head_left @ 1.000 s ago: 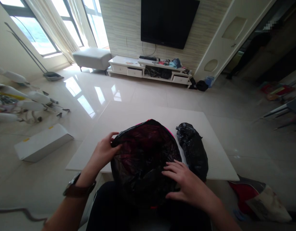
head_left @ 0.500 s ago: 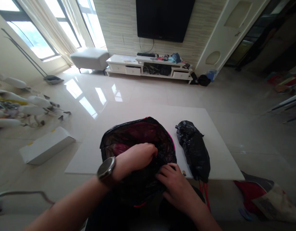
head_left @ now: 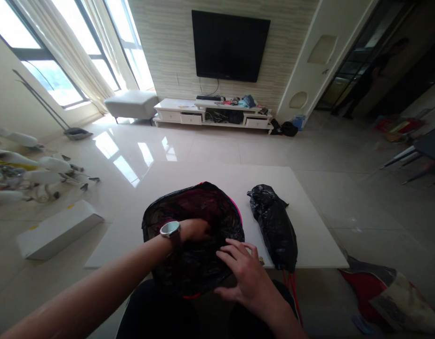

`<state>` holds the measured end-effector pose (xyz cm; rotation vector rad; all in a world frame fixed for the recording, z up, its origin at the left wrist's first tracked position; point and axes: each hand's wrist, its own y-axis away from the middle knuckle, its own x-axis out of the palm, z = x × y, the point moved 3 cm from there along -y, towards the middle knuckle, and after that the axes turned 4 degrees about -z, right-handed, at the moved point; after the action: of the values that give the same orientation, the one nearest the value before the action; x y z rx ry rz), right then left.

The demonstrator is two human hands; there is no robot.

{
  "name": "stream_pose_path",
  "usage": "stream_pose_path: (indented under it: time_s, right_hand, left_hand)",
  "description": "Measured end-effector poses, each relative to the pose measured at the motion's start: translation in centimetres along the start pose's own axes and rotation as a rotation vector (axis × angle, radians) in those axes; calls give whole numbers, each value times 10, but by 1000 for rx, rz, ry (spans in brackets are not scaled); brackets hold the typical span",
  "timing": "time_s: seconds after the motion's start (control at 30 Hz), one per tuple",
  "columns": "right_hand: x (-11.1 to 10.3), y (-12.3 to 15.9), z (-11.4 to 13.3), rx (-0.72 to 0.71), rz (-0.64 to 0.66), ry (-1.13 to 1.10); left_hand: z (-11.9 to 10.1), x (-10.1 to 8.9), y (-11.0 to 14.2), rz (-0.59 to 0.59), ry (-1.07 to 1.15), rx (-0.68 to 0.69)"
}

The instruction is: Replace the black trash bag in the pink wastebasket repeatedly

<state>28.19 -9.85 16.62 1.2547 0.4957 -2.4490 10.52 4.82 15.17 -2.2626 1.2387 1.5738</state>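
My right hand (head_left: 238, 269) is at the near right side of an open black bag (head_left: 217, 212), fingers spread and slightly bent, thumb well apart from them, so it is open and clamps nothing. My left hand (head_left: 196, 230) reaches down into the bag, the watch (head_left: 170, 229) just above its mouth; the fingers sink into shadow, and I cannot tell whether they are closed on anything.

The bag lies all around my left hand and to the left of my right one. Its mouth is roundish, facing up at me, with no clear long axis, and a pink edge (head_left: 236, 207) shows along its far right side. The left hand is the one inside; the right keeps to the outer rim.

Just beyond my right hand, on its right, a long black bundle (head_left: 276, 226) lies on the white table (head_left: 316, 245), its length running away from me and leaning left, red cords (head_left: 293, 292) hanging from its near end. That bundle is nearer my right hand.

Far ahead of both hands stands a low white cabinet (head_left: 171, 115), beneath a television (head_left: 231, 47).
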Motion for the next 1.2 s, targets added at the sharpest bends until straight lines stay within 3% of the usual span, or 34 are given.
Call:
stream_pose_path:
  time_s: [0.07, 0.13, 0.23, 0.3, 0.37, 0.47, 0.63, 0.77, 0.87, 1.0, 1.1, 1.2]
  right_hand:
    - [-8, 0, -6, 13, -109, 31]
    - [-19, -3, -15, 79, -265, 53]
    - [-28, -13, -34, 194, -454, 27]
    - [-25, -24, -48, 259, -473, -7]
    - [-17, -36, -61, 306, -419, -29]
    - [-8, -52, -73, 307, -342, -27]
    - [-17, -74, -80, 293, -447, -67]
    - [-26, -96, -104, 409, -458, -209]
    - [-22, -110, -130, 535, -418, -310]
    - [-7, -114, -154, 638, -353, -452]
    - [5, -111, -160, 691, -261, -677]
    - [3, -114, -160, 673, -281, -749]
  left_hand:
    - [-5, -25, 14, -120, 59, 35]
    - [0, -56, 41, -385, 111, 26]
    - [38, -89, 88, -806, 97, -171]
    - [75, -91, 109, -931, 118, -352]
    - [108, -80, 117, -870, 231, -486]
    - [132, -62, 110, -730, 372, -493]
    - [128, -68, 95, -846, 439, -463]
    - [135, -73, 77, -853, 586, -476]
    - [155, -61, 65, -822, 743, -576]
    - [176, -31, 55, -721, 910, -678]
    - [176, -15, 47, -640, 999, -688]
    - [171, -17, 35, -599, 1060, -672]
